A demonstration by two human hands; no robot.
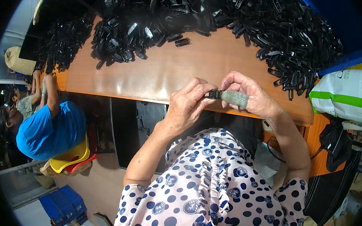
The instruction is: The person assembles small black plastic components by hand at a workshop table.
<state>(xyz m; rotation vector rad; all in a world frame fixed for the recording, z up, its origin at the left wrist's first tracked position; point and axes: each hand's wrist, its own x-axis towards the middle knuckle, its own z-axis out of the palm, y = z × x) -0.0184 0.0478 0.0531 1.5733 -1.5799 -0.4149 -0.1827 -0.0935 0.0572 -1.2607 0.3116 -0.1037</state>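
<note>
Just above the table's near edge, my two hands meet at a small black plastic piece [213, 94], ribbed or slotted like a clip or buckle. My left hand [186, 103] pinches it between thumb and fingers from the left. On its right, a grey-green woven band [234, 99] lies against the curled fingers of my right hand [254, 95]. Whether this band is a strap or a wrap worn on a finger, I cannot tell. The right index finger arches above it, with the fingertips close to the black piece.
Heaps of small black plastic parts [155, 13] cover the far side of the brown table [158, 77]. A white and green bag [343, 98] sits at the right, beside a blue panel [350, 62]. At left, a person in a blue shirt [52, 130] works at the same table.
</note>
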